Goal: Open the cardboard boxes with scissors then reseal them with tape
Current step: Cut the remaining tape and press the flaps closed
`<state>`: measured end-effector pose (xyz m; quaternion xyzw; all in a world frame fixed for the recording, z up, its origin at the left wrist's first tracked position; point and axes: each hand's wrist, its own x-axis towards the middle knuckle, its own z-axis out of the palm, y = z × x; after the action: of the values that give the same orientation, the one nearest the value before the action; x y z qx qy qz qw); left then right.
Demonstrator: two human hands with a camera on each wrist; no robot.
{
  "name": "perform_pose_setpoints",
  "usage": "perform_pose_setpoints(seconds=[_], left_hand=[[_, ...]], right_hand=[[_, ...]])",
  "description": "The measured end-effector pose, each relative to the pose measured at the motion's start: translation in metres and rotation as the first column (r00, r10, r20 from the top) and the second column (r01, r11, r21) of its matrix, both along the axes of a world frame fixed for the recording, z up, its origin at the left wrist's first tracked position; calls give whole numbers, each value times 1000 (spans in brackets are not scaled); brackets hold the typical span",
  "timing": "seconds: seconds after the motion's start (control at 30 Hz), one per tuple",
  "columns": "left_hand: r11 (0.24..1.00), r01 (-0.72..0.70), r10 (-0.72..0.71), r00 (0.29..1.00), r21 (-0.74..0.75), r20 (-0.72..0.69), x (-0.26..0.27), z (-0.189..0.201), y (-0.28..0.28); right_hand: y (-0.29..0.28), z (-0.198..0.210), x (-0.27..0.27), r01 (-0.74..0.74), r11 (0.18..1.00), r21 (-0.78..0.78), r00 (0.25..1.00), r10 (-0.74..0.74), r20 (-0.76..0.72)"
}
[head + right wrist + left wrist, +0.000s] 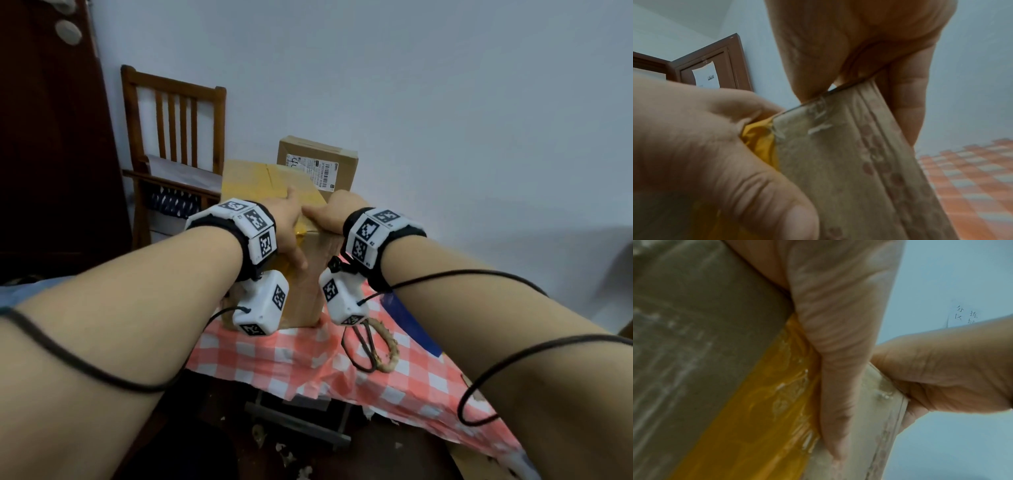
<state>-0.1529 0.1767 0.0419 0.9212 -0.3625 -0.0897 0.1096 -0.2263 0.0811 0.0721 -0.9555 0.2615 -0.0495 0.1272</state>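
You have both hands on the near cardboard box [270,185], which stands on the bench [260,356] at about 12 o'clock from you, near its front edge. Your left hand [289,222] lies over the top near corner with straight fingers [840,386] pressed along the yellow tape [764,410] where it runs down the front face. Your right hand [330,214] clasps the top right edge, thumb over the top and fingers [906,104] curled down the side wall. This looks like the sealing stage: you seem to be smoothing tape onto the seam (whether the strip is fresh or old, the views do not say).

Next, judge whether the tape lies flat; it shows wrinkles beside your left fingers, so firm rubbing toward the box edge is called for.

The scissors [366,342] lie on the checked cloth at 5 o'clock from the box, beside a woven ring [390,346], just under your right wrist. A second box [318,164] stands close behind at 1 o'clock. A chair [171,144] stands at 10 o'clock, and the bench falls away near the box's left base, so room lies mainly to the right.
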Motion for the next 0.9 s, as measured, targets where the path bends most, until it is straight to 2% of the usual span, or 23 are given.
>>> perform_pose_setpoints(seconds=[0.1, 0.23, 0.37, 0.43, 0.57, 0.67, 0.7, 0.9], left_hand=[[1000, 4, -4, 1000, 2, 8, 0, -1, 0], [1000, 7, -7, 1000, -9, 20, 2, -2, -1], [1000, 3, -3, 1000, 5, 22, 2, -2, 1], [1000, 9, -9, 1000, 17, 22, 0, -1, 0], [1000, 9, -9, 1000, 12, 8, -2, 2, 1], [1000, 7, -7, 1000, 2, 12, -5, 3, 1], [1000, 4, -4, 1000, 4, 17, -5, 3, 1], [1000, -21, 21, 1000, 20, 9, -4, 3, 2]], right_hand=[[-2, 1, 5, 21, 995, -93, 996, -28, -83], [7, 5, 7, -14, 999, -36, 998, 11, -68], [8, 5, 11, -10, 997, -79, 993, 1, -115], [2, 1, 7, 4, 997, -82, 996, -11, -89], [-1, -2, -1, 37, 997, 67, 999, -34, -42], [0, -4, -11, -41, 959, 281, 999, 48, -21], [-2, -6, -13, -56, 949, 310, 998, 60, -1], [-13, -14, -22, -109, 956, 273, 991, 85, 100]])
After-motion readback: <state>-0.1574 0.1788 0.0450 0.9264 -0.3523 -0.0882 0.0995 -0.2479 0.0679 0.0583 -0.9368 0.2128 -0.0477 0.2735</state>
